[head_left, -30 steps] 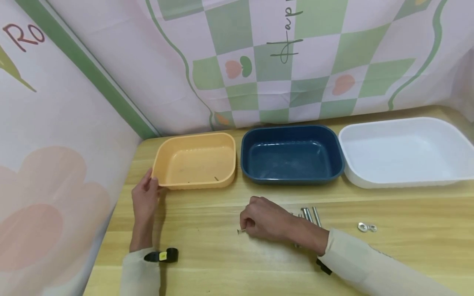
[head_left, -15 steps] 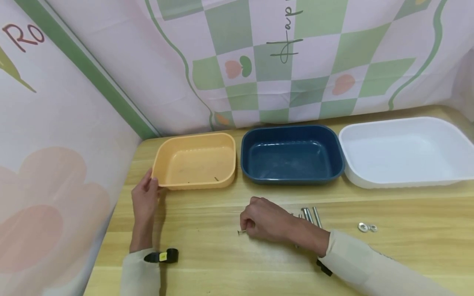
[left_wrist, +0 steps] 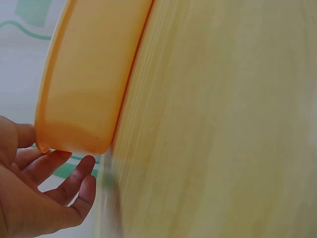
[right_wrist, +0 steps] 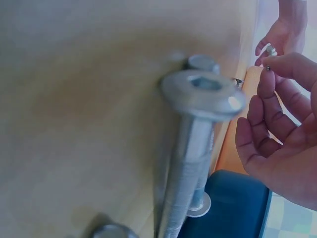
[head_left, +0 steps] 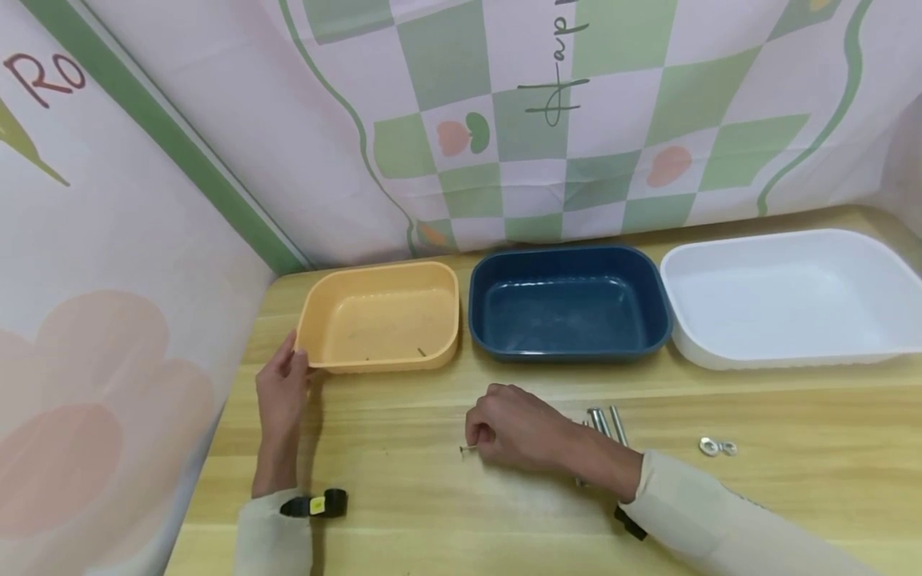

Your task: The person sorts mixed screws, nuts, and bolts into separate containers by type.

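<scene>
My left hand [head_left: 282, 396] grips the near-left corner of a yellow plastic bin [head_left: 382, 320]. In the left wrist view, its thumb lies at the bin's rim and the other fingers sit by the outer wall. Over the middle of the table, my right hand [head_left: 515, 428] pinches a small screw [head_left: 468, 448] between thumb and forefinger, head end sticking out to the left. Several silver bolts [head_left: 599, 422] lie partly hidden behind the right wrist. One large bolt [right_wrist: 203, 94] with a hex-socket head looms close in the right wrist view.
A dark blue bin [head_left: 569, 320] and a white bin [head_left: 785, 304] stand in a row right of the yellow one. Tiny dark pieces [head_left: 422, 352] lie inside the yellow bin. Small metal nuts or washers [head_left: 709, 446] rest on the wooden table [head_left: 389, 496] at right.
</scene>
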Demonstrator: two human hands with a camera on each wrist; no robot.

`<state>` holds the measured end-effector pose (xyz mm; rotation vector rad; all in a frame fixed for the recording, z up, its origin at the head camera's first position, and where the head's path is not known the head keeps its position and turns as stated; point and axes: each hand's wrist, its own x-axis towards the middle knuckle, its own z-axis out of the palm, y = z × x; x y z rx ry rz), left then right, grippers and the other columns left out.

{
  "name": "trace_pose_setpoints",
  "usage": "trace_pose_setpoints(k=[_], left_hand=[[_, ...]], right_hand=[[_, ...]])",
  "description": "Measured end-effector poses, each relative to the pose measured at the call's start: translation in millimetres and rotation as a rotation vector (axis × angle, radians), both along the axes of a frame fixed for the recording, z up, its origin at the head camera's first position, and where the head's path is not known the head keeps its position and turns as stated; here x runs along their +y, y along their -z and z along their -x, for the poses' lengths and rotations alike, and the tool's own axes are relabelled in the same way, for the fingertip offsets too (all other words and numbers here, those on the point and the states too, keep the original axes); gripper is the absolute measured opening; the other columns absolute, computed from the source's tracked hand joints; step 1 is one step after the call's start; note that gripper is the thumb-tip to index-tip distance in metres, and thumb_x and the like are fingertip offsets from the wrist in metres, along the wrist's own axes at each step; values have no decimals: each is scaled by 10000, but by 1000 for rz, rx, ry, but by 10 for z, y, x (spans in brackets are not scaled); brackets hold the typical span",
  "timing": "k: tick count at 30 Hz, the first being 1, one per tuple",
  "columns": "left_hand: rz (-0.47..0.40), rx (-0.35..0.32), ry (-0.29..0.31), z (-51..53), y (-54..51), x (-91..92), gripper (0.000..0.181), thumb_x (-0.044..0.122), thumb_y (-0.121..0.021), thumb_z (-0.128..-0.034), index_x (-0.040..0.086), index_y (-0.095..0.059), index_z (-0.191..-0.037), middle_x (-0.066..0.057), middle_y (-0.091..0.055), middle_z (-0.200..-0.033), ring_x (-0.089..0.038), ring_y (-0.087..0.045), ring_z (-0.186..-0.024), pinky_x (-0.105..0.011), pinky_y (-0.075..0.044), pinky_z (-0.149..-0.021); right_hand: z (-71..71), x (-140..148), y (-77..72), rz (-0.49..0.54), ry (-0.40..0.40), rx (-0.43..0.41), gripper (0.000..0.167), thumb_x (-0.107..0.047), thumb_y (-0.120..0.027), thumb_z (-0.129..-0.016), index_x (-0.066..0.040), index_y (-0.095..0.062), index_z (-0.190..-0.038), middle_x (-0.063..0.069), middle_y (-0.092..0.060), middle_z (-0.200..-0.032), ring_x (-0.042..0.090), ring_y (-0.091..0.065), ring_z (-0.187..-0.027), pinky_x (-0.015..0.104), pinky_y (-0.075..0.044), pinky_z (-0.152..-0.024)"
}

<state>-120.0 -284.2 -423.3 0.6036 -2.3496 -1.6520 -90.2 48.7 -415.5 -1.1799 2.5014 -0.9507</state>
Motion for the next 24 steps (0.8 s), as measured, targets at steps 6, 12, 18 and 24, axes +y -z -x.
trace_pose_setpoints(k=[6, 12, 18, 24], left_hand=[[-6, 15, -2, -8, 11, -2, 459, 146, -491, -1043, 118, -450, -1499, -246, -644, -1209, -98, -684, -843, -187, -533, -706], [-13, 34, -2, 9, 41, -10, 446, 131, -498, -1042, 99, -465, -1486, -265, -645, -1197, -83, -689, -817, -190, -539, -710], [-14, 35, -12, 23, 54, -14, 440, 132, -503, -1040, 108, -478, -1479, -265, -649, -1183, -104, -689, -827, -191, -536, -712], [-15, 30, -29, 37, 58, -14, 436, 140, -513, -1036, 127, -492, -1471, -253, -654, -1183, -79, -679, -808, -184, -526, -691]], right_hand=[[21, -5, -19, 0, 14, -10, 188, 15, -693, -762, -167, -740, -772, -195, -575, -712, 46, -491, -730, 251, -459, -719], [40, -3, -62, 16, 36, -4, 160, 3, -700, -780, -155, -729, -781, -198, -560, -707, 58, -496, -727, 249, -458, -700], [71, -27, -112, 18, 54, -33, 143, -7, -711, -800, -149, -728, -803, -175, -556, -715, 74, -514, -731, 252, -472, -687], [113, -47, -163, 30, 51, -40, 115, -25, -728, -833, -140, -736, -830, -160, -560, -722, 75, -511, -724, 243, -469, -674]])
